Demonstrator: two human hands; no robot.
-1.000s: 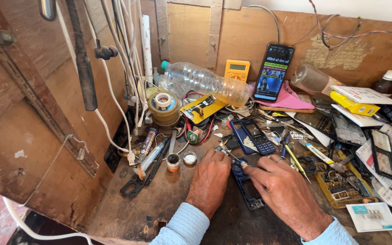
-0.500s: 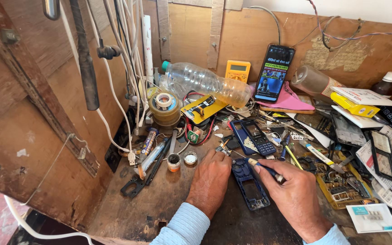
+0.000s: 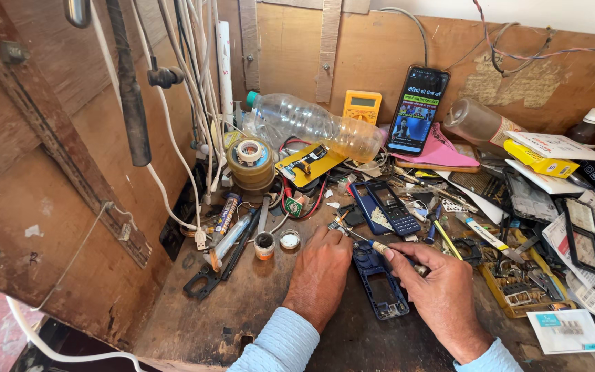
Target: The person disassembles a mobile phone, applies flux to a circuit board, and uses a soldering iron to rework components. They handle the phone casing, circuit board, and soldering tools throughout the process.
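Note:
My left hand lies flat on the wooden bench, its fingers resting at the upper left edge of a blue phone frame that lies between my hands. My right hand grips a small screwdriver with a pale handle. Its thin shaft slants up and left across the frame's top toward my left fingertips. Just behind the frame lies a dark blue keypad phone on a blue cover.
A clear plastic bottle lies on its side by a yellow multimeter and a propped smartphone with a lit screen. Tape rolls, two small pots, tubes, cables, and phone parts crowd the bench.
My right hand has taken up the screwdriver and brought its tip up over the top of the blue frame. My left hand has stayed in place.

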